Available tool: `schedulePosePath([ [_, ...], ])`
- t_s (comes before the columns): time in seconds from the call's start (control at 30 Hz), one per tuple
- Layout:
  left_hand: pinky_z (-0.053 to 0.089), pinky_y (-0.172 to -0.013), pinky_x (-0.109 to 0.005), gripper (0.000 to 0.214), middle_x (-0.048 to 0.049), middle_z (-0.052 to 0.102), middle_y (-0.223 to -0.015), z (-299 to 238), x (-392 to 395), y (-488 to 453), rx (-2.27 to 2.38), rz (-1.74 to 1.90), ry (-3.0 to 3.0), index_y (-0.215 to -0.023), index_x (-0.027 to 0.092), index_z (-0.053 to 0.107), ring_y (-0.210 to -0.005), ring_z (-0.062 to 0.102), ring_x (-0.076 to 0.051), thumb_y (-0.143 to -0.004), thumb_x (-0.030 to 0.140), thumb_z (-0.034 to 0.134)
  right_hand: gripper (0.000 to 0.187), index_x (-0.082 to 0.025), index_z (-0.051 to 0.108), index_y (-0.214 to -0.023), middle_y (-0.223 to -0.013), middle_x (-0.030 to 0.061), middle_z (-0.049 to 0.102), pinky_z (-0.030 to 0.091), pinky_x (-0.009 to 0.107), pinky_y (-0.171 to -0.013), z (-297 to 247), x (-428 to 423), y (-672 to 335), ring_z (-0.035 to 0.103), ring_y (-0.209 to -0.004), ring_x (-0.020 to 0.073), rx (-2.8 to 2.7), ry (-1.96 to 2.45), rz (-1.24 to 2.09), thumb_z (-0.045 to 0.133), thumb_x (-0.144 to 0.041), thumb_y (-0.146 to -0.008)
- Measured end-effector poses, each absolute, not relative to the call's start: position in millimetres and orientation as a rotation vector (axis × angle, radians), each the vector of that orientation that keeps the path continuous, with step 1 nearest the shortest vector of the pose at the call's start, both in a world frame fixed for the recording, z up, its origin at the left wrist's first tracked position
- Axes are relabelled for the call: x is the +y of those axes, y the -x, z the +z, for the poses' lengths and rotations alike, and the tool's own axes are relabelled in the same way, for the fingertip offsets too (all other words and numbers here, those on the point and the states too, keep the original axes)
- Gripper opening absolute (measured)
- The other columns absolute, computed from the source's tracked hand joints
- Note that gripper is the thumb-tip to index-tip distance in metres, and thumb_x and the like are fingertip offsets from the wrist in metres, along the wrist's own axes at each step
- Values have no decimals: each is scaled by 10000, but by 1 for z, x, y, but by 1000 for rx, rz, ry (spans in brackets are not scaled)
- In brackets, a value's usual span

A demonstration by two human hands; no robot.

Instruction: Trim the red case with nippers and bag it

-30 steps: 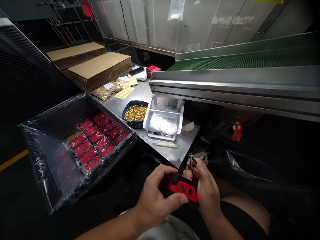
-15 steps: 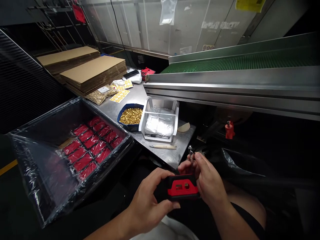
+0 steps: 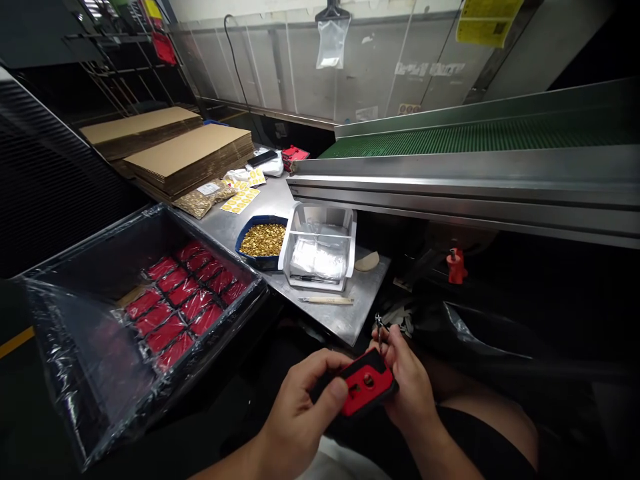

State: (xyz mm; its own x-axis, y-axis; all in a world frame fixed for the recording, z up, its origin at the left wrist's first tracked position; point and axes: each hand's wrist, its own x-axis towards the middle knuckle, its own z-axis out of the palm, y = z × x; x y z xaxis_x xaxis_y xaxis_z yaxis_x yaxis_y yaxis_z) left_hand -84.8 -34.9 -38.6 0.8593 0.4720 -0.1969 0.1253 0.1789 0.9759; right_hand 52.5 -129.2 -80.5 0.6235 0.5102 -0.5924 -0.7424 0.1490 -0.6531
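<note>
At far left, a plastic-lined bin (image 3: 87, 263) holds red packets (image 3: 183, 290) in tidy rows, and the grid of dark dividers keeps each one apart. Behind it, flat cardboard sheets (image 3: 190, 157) lie stacked square, with their corrugated edges showing. On the steel tabletop (image 3: 345, 320) sit a bag of gold pieces (image 3: 204, 200) and yellow sticker sheets (image 3: 240, 199). A blue tray (image 3: 239, 250) heaps more gold pieces within easy reach, beside a clear plastic box (image 3: 317, 220) of folded bags. A wooden-handled tool (image 3: 327, 301) lies along the tabletop's front edge.

Lower down, the left hand (image 3: 305, 413) curls around a red-and-black plastic case (image 3: 367, 383), holding it up off the lap with the thumb across its face. The right hand (image 3: 407, 380) pinches a small metal tool (image 3: 380, 330) upright between its fingertips, just above the case. At far right, a green ribbed conveyor belt (image 3: 450, 140) runs inside its steel frame.
</note>
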Motion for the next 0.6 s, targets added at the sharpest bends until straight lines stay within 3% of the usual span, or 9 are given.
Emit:
schedulePosePath([
  [0.17, 402, -616, -212, 366, -32, 635, -758, -42, -39, 74, 699, 188, -1252, -839, 152, 678, -677, 520, -117, -918, 495, 576, 409, -155, 684, -848, -640, -25, 616, 486, 133, -516, -88, -132, -52, 540, -556, 69, 242, 1153, 918, 728, -553, -762],
  [0.33, 288, -485, -204, 486, 18, 482, -559, -47, -39, 68, 765, 205, -1272, -632, 140, 547, -518, 381, -76, -856, 564, 629, 352, -172, 689, -839, -631, -31, 638, 492, 150, -508, -93, -131, -45, 549, -536, 77, 268, 1147, 976, 729, -516, -776],
  [0.43, 244, -470, -212, 550, 22, 443, -542, -49, -37, 64, 762, 177, -1181, -607, 133, 531, -500, 331, -71, -844, 624, 601, 335, -169, 687, -827, -633, -20, 666, 500, 159, -533, -93, -130, -42, 595, -563, 90, 279, 1093, 1050, 736, -497, -777],
  [0.6, 347, -531, -215, 623, -30, 564, -579, -51, -37, 61, 784, 180, -931, -612, 110, 607, -535, 463, -99, -791, 706, 605, 347, -147, 675, -818, -592, -3, 660, 468, 178, -494, -94, -128, -41, 576, -514, 95, 319, 1064, 1154, 737, -485, -774],
])
